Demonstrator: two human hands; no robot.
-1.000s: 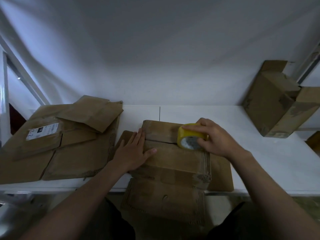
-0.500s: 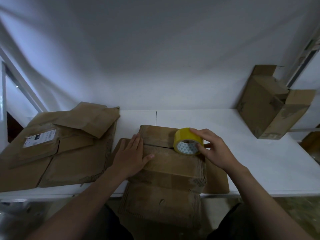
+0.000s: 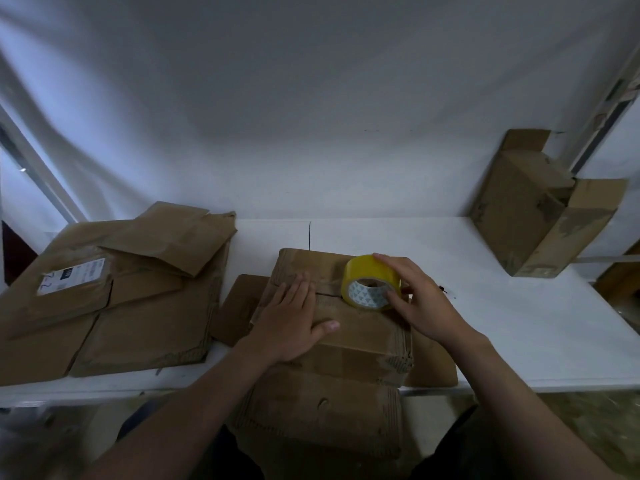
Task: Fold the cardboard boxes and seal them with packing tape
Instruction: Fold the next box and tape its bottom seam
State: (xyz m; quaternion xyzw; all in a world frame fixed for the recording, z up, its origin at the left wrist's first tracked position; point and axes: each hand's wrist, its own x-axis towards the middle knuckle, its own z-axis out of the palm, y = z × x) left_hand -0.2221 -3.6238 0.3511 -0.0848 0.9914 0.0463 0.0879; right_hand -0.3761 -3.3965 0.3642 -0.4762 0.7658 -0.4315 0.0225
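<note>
Yellow tape (image 3: 362, 271) in curled right fingers (image 3: 394, 263)

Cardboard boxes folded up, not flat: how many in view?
2. Near box: table's front edge, under the left hand, right hand holding the tape roll on it. Far box: back right, tipped, flaps open. A brown shape at the right edge may be another.

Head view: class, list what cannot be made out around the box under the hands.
Head view: the box flap seam's left stretch, covered by the left hand.
Head view: free end of the tape roll, behind the roll and the right hand.
Head view: the label print on the flattened cardboard, too small.
</note>
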